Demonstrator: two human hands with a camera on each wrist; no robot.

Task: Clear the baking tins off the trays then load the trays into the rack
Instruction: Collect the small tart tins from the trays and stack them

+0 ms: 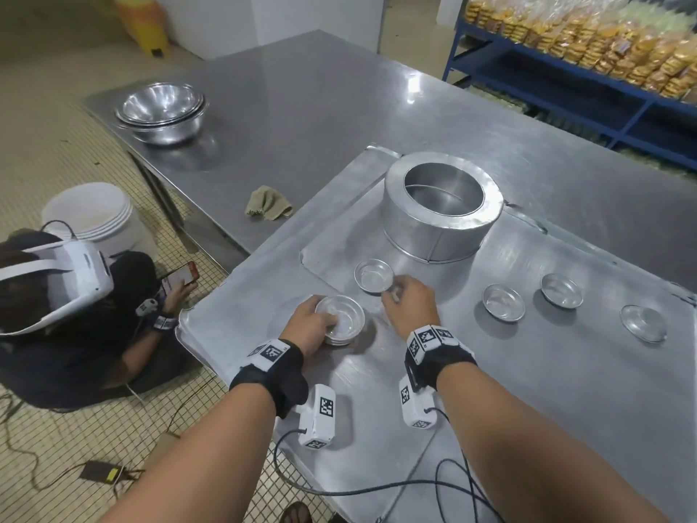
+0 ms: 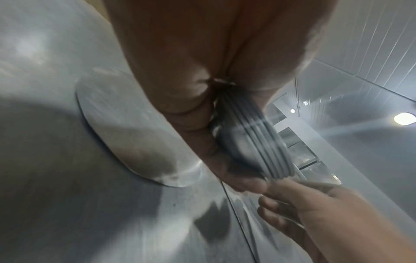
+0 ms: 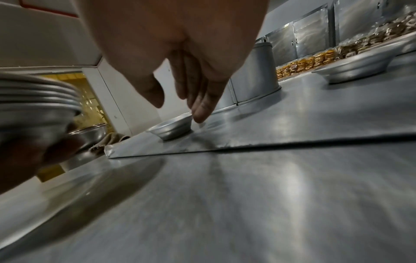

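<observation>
My left hand [image 1: 320, 319] grips a stack of small round baking tins [image 1: 340, 323], held just above the near-left part of the lower tray [image 1: 565, 390]. The stacked rims [image 2: 258, 142] show edge-on in the left wrist view. My right hand [image 1: 393, 296] hangs with straight, relaxed fingers [image 3: 201, 113] at the right rim of a single small tin [image 1: 374, 276] on the upper tray [image 1: 339, 228], holding nothing. Three more small tins [image 1: 503, 302] [image 1: 561, 290] [image 1: 643, 322] lie to the right. A large round tin [image 1: 441, 205] stands behind.
The trays lie on a steel table [image 1: 301, 107] carrying nested steel bowls [image 1: 162, 111] and a cloth [image 1: 267, 207]. A person with a headset [image 1: 56, 288] sits on the floor at the left, next to white buckets [image 1: 90, 213]. A blue shelf of packaged goods [image 1: 565, 50] stands far right.
</observation>
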